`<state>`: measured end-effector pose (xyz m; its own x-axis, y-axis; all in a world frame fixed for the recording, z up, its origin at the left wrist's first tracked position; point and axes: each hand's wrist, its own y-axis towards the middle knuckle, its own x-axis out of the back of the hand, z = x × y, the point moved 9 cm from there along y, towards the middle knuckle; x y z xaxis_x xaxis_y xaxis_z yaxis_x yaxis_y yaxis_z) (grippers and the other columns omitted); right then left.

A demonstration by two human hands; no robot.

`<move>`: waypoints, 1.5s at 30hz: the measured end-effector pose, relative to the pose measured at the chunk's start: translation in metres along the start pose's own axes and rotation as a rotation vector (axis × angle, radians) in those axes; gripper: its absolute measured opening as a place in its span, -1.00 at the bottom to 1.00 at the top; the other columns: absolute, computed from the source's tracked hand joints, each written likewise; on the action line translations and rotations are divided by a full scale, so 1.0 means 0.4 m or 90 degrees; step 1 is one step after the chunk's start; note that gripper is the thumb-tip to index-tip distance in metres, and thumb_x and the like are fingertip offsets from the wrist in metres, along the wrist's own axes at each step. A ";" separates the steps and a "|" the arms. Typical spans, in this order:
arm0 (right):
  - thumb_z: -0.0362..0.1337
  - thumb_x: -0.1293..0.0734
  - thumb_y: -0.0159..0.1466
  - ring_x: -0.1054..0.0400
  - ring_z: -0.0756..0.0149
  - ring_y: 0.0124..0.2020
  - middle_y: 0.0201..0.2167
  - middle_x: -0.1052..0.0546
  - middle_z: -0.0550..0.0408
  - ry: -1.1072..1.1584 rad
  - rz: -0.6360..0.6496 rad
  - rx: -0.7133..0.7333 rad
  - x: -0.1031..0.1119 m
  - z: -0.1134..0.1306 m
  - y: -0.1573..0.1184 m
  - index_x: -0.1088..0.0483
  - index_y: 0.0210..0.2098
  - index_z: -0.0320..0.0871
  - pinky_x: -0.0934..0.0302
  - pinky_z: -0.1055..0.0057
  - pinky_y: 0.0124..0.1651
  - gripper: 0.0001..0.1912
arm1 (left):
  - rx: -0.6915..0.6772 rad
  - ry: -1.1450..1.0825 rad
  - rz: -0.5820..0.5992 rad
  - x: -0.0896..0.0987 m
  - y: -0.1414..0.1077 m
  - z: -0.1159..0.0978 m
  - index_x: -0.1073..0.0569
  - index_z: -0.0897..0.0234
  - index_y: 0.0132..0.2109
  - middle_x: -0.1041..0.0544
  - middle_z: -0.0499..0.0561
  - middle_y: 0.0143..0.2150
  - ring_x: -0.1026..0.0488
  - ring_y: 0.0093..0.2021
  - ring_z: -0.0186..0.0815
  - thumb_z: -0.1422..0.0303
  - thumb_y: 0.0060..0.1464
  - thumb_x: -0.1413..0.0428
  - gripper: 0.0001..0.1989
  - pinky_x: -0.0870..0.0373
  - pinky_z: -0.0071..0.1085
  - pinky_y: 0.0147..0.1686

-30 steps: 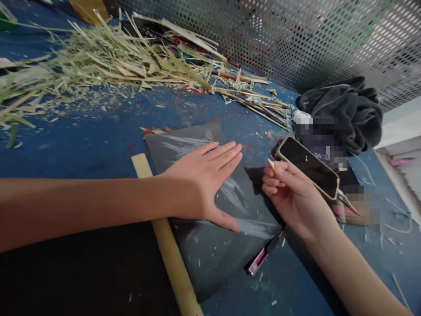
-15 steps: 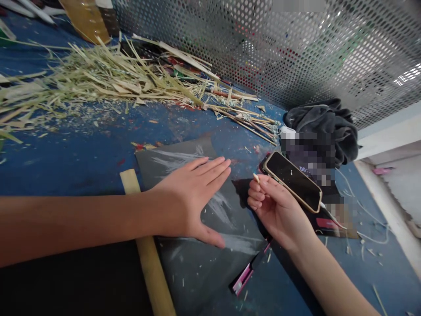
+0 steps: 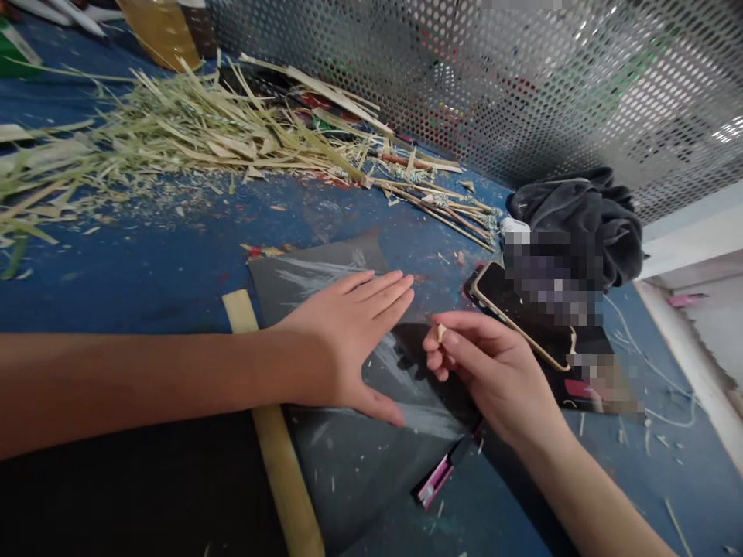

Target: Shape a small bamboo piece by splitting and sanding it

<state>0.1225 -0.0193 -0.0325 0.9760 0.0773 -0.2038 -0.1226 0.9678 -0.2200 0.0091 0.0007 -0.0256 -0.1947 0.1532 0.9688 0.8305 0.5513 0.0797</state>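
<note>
My left hand (image 3: 342,340) lies flat with fingers spread on a dark grey sheet (image 3: 348,456) that carries pale scuff marks. Above the sheet's right side, my right hand (image 3: 481,363) pinches a small pale piece (image 3: 441,333), perhaps a bamboo or wood chip, between thumb and fingertips. Under my left forearm runs a flat yellowish bamboo strip (image 3: 284,472). A pink and black cutter (image 3: 436,480) rests below my right hand, its far end partly hidden in shadow.
A heap of pale green shavings (image 3: 191,131) spreads across the back left of the blue table (image 3: 191,271). Thin tied sticks (image 3: 446,209) lie beside it. A phone (image 3: 516,309), a dark cloth (image 3: 586,216) and a perforated metal panel (image 3: 464,85) stand to the right and behind.
My right hand has moved slightly left over the sheet and turned, still pinching the small pale piece. My left hand stays flat in place. The view has shifted a little.
</note>
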 end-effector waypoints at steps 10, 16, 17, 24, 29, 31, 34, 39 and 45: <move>-0.33 -0.39 0.20 -0.48 0.29 -0.14 -0.14 -0.54 0.06 -0.378 -0.135 0.187 0.031 0.090 -0.043 -0.44 -0.35 -0.09 -0.37 0.43 -0.18 -0.97 | 0.010 0.004 0.028 0.000 -0.001 -0.001 0.00 0.56 0.35 0.10 0.33 0.40 0.12 0.39 0.04 -0.40 -0.17 0.17 0.22 0.23 -0.11 0.32; -0.36 -0.37 0.23 -0.43 0.42 -0.38 -0.38 -0.55 0.19 -0.620 0.007 0.232 -0.028 0.083 -0.053 -0.47 -0.30 -0.08 -0.29 0.52 -0.31 -0.94 | 0.010 0.008 0.028 -0.002 0.001 -0.003 0.01 0.57 0.35 0.13 0.31 0.41 0.15 0.40 0.01 -0.40 -0.16 0.18 0.22 0.25 -0.12 0.32; -0.37 -0.36 0.24 -0.42 0.43 -0.40 -0.39 -0.55 0.19 -0.651 0.029 0.246 -0.032 0.083 -0.053 -0.47 -0.25 -0.10 -0.28 0.52 -0.32 -0.92 | 0.009 0.009 0.027 -0.002 0.001 -0.004 0.01 0.57 0.35 0.13 0.30 0.41 0.15 0.40 0.00 -0.40 -0.16 0.18 0.22 0.25 -0.12 0.32; -0.42 -0.29 0.30 -0.42 0.32 -0.30 -0.32 -0.53 0.03 -0.860 0.154 0.404 -0.079 0.094 -0.089 -0.47 -0.27 -0.20 -0.30 0.43 -0.24 -0.90 | -0.012 0.012 -0.040 0.003 -0.009 -0.008 -0.04 0.58 0.33 0.08 0.31 0.40 0.10 0.39 -0.01 -0.40 -0.14 0.21 0.20 0.21 -0.12 0.32; -0.45 -0.21 0.34 -0.38 0.31 -0.38 -0.39 -0.51 0.04 -0.933 0.095 0.422 -0.107 0.083 -0.118 -0.43 -0.28 -0.23 -0.30 0.39 -0.28 -0.83 | -0.029 0.009 -0.100 0.016 -0.016 -0.014 -0.08 0.61 0.31 0.03 0.34 0.38 0.06 0.39 0.00 -0.41 -0.17 0.18 0.22 0.20 -0.13 0.33; -0.44 -0.20 0.35 -0.37 0.31 -0.39 -0.40 -0.51 0.03 -0.942 0.078 0.450 -0.119 0.085 -0.125 -0.42 -0.28 -0.24 -0.30 0.39 -0.31 -0.83 | -0.041 0.008 -0.106 0.020 -0.018 -0.021 -0.10 0.60 0.31 0.02 0.33 0.38 0.06 0.38 0.01 -0.42 -0.21 0.16 0.24 0.19 -0.11 0.34; -0.43 -0.18 0.36 -0.37 0.31 -0.39 -0.40 -0.51 0.02 -0.937 0.084 0.466 -0.133 0.082 -0.127 -0.42 -0.29 -0.23 -0.30 0.39 -0.34 -0.81 | -0.053 0.003 -0.109 0.026 -0.020 -0.028 -0.10 0.57 0.31 0.01 0.30 0.38 0.06 0.38 0.02 -0.42 -0.23 0.14 0.24 0.18 -0.07 0.33; -0.44 -0.15 0.37 -0.38 0.31 -0.41 -0.40 -0.52 0.02 -0.929 0.071 0.482 -0.144 0.082 -0.132 -0.42 -0.30 -0.21 -0.31 0.39 -0.38 -0.77 | -0.046 -0.006 -0.110 0.030 -0.023 -0.028 -0.10 0.59 0.31 0.00 0.33 0.37 0.02 0.37 0.03 -0.39 -0.19 0.09 0.20 0.16 -0.05 0.33; -0.47 -0.20 0.33 -0.40 0.31 -0.42 -0.42 -0.53 0.04 -0.935 0.075 0.475 -0.152 0.090 -0.123 -0.41 -0.29 -0.20 -0.31 0.39 -0.37 -0.82 | -0.055 -0.021 -0.100 0.028 -0.026 -0.030 -0.10 0.60 0.31 0.01 0.34 0.37 0.05 0.38 0.00 -0.39 -0.17 0.11 0.20 0.21 -0.07 0.35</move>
<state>0.0756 -0.0629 0.0251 0.3466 -0.1202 0.9303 -0.5196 0.8011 0.2971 0.0045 -0.0131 -0.0127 -0.3416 0.0979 0.9347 0.8301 0.4979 0.2513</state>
